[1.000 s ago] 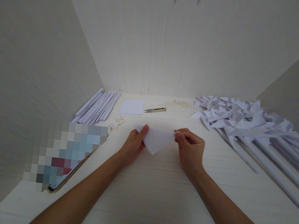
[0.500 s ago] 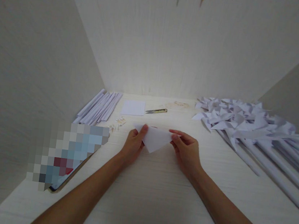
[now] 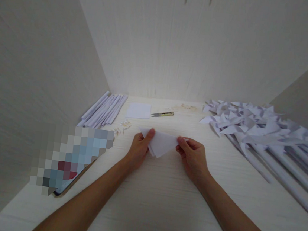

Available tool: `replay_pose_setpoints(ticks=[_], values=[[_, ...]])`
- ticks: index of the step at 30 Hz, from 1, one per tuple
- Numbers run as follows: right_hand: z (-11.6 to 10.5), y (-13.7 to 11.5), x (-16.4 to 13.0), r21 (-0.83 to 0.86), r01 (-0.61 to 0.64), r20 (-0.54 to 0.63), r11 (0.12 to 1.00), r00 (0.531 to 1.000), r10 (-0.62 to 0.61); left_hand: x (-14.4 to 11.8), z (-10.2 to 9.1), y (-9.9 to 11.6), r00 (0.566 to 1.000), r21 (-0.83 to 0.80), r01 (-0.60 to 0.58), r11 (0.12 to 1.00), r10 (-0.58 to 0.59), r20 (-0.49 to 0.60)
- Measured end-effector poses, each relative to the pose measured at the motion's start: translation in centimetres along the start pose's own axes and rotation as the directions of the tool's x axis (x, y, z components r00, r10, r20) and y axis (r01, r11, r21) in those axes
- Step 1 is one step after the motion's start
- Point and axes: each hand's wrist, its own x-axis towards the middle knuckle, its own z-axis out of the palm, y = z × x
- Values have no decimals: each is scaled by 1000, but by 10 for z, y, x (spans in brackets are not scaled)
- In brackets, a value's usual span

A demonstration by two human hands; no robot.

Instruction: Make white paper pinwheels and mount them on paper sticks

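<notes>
Left hand pinches the left corner of a white paper sheet folded into a triangle, thumb on top at the upper edge, fingers curled under. Right hand grips the right corner the same way, thumb and index closed on the paper, other fingers tucked beneath. Folded triangle sits centre frame, long edge up, point toward the camera, just above or on the pale wood-grain tabletop; can't tell if it touches. Both forearms come in from the bottom edge and converge on the paper, wrists low over the table. No real containers in view; the work surface is boxed in by pale panel walls on left, back and right. Upper left of the table: bundle of white rolled paper sticks lying side by side against the left wall. Just right of that, a flat white paper square, then small yellow-handled thread snips. Small pale scraps lie near the left hand. Right side: pile of finished white paper pinwheels on paper sticks, sticks trailing to the lower right. Lower left: a pixel-blurred flat device.
</notes>
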Motion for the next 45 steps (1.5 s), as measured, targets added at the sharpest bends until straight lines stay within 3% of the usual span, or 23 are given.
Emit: replay_pose_setpoints(ticks=[5,12,21,45], values=[[1,-2,-1,-10,-5,-1,1000,1000,5,2,-2,-2,999,13,-36,999,35,6],[4,-4,-1,45,-38,-75,998,996,42,6,-8,2,979,-36,-203,979,204,15],[3,-3,0,57,-50,-84,997,995,55,7,-12,6,965,-72,-255,964,259,50],[0,1,0,-64,9,-58,998,998,-12,9,-13,11,976,-175,-218,960,212,-49]])
